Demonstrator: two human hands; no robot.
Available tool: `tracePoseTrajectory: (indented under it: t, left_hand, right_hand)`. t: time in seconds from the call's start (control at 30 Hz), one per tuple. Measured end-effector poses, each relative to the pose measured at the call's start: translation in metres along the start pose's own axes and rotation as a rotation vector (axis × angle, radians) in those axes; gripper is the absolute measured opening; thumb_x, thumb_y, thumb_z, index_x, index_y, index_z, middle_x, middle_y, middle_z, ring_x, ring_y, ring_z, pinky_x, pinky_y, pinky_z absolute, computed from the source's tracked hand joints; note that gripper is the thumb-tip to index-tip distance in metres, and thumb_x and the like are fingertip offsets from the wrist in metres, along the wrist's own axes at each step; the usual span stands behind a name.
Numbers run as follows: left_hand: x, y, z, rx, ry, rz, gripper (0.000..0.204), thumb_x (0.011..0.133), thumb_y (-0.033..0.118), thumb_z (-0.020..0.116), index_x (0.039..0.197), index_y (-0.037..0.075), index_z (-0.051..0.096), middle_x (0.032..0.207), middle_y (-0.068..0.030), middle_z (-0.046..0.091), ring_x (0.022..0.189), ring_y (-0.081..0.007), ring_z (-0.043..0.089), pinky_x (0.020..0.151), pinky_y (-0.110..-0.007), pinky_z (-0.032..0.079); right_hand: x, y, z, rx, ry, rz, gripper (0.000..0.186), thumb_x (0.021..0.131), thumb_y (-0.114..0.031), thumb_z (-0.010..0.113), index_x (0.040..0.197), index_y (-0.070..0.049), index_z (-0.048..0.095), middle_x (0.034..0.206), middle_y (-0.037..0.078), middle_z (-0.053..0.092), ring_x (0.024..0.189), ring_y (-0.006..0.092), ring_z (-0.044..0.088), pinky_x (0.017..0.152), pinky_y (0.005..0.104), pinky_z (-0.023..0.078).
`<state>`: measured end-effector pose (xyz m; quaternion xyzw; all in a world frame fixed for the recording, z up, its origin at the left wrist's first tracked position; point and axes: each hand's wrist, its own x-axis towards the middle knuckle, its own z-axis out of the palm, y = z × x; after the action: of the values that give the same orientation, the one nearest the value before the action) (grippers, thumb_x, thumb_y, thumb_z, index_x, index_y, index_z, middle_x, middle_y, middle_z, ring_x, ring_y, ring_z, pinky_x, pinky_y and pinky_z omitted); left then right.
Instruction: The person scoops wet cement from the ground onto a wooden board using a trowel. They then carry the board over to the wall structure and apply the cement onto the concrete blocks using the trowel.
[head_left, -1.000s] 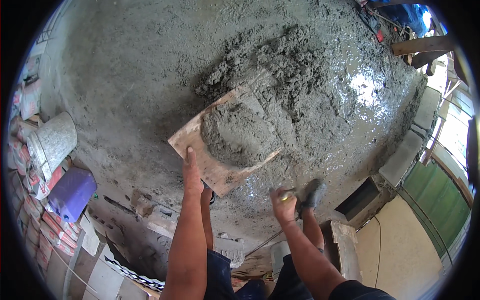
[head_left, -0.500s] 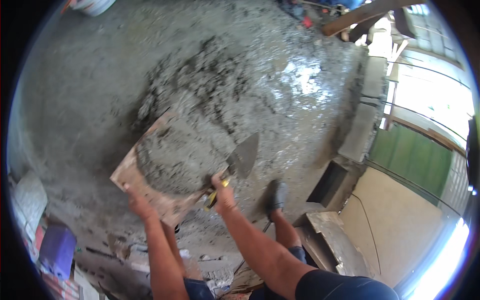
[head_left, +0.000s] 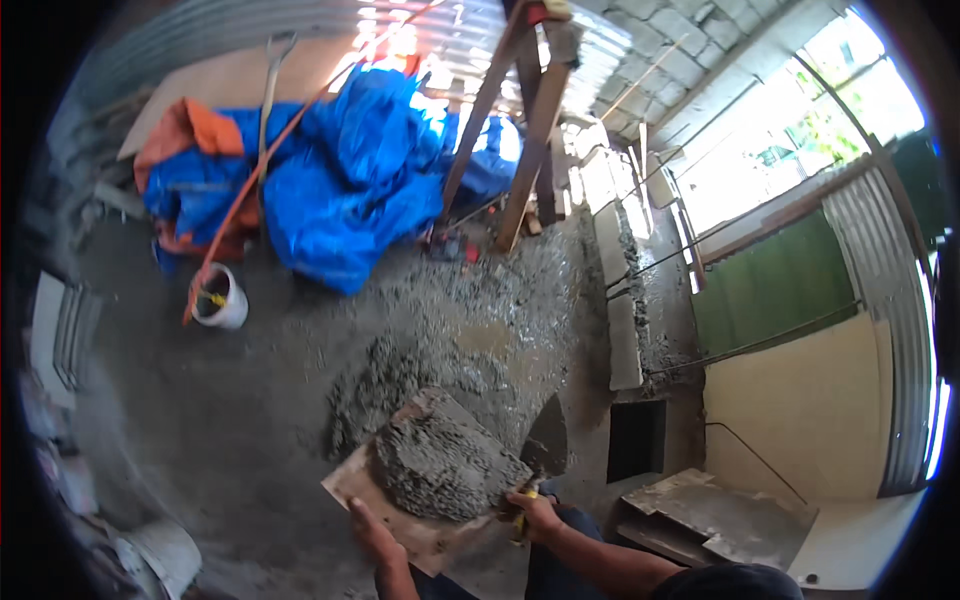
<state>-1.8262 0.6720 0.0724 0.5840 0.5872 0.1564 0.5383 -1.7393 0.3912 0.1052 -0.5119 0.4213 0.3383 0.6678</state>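
From where I stand, twelve o'clock is straight ahead of the person. The left hand (head_left: 376,540) is at eight o'clock of the wooden board (head_left: 350,482), clamped on its near edge: the thumb lies above, and the fingers are hidden, probably below to carry the weight. The grey mortar (head_left: 440,470) sits in the board's middle, perhaps so that it stays balanced. At four o'clock the right hand (head_left: 538,516) is closed around the handle of a trowel (head_left: 547,440), whose blade points up beyond the board, clear of the mortar. A rough heap of mix (head_left: 372,388) lies at eleven o'clock, near enough for scooping. Further, toward ten, stands a white bucket (head_left: 232,308). I find no brand, label or writing that can be read.
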Motion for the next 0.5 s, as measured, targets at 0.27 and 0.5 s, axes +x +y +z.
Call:
tracePoseTrajectory:
  t: [0.27, 0.5]
  left_hand:
    - [-0.145, 0.235, 0.166, -0.084, -0.170, 0.136, 0.060, 0.100, 0.042, 0.051, 0.132, -0.010, 0.052, 0.136, -0.0203, 0.055, 0.120, -0.0286, 0.055, 0.100, -0.035, 0.042]
    - [-0.256, 0.363, 0.352, -0.116, -0.203, 0.152, 0.061, 0.098, 0.044, 0.056, 0.132, -0.007, 0.054, 0.135, -0.0168, 0.057, 0.119, -0.0239, 0.056, 0.098, -0.034, 0.043]
  right_hand:
    - [-0.116, -0.253, -0.083, 0.005, -0.071, -0.275, 0.012, 0.086, -0.010, 0.066, 0.094, -0.001, 0.064, 0.084, 0.011, 0.068, 0.069, 0.0223, 0.066, 0.064, 0.0354, 0.054]
    - [-0.131, -0.475, -0.178, -0.071, -0.044, -0.509, 0.017, 0.085, -0.015, 0.064, 0.086, 0.001, 0.067, 0.079, 0.008, 0.068, 0.068, 0.0160, 0.064, 0.063, 0.0303, 0.051]
